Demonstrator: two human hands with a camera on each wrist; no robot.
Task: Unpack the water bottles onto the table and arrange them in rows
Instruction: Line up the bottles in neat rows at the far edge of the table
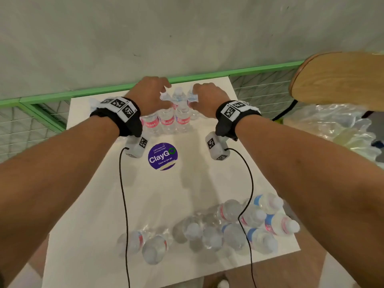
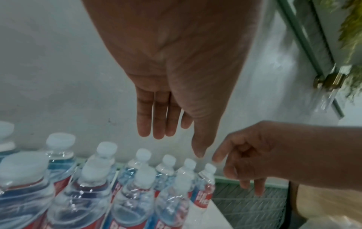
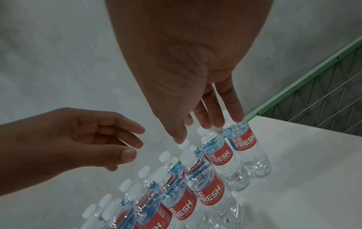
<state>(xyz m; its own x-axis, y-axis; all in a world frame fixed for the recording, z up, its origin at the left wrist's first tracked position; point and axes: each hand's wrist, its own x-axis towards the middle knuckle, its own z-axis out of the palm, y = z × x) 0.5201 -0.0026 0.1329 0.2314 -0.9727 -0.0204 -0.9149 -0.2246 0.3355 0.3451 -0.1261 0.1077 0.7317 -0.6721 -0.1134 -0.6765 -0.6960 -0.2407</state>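
Clear water bottles with red and blue labels stand upright in rows point(image 1: 166, 121) at the far side of the white table point(image 1: 187, 188). My left hand point(image 1: 165, 90) hovers just above their caps point(image 2: 144, 154) with straight fingers point(image 2: 158, 120) and holds nothing. My right hand point(image 1: 196, 94) reaches down at the right end of the rows point(image 3: 207, 190). Its straight fingertips point(image 3: 237, 117) touch the top of the far-right bottle point(image 3: 243, 139), and its thumb lies on a cap. More bottles point(image 1: 239, 223) sit bunched at the near right edge, with two others point(image 1: 145, 244) to their left.
A purple round sticker point(image 1: 162, 156) marks the table's middle. A green rail with wire mesh point(image 1: 62, 94) runs behind the table, against a grey wall. A wooden seat point(image 1: 340, 80) and a heap of crumpled plastic wrap point(image 1: 342, 129) are at the right. Black cables hang from both wrists.
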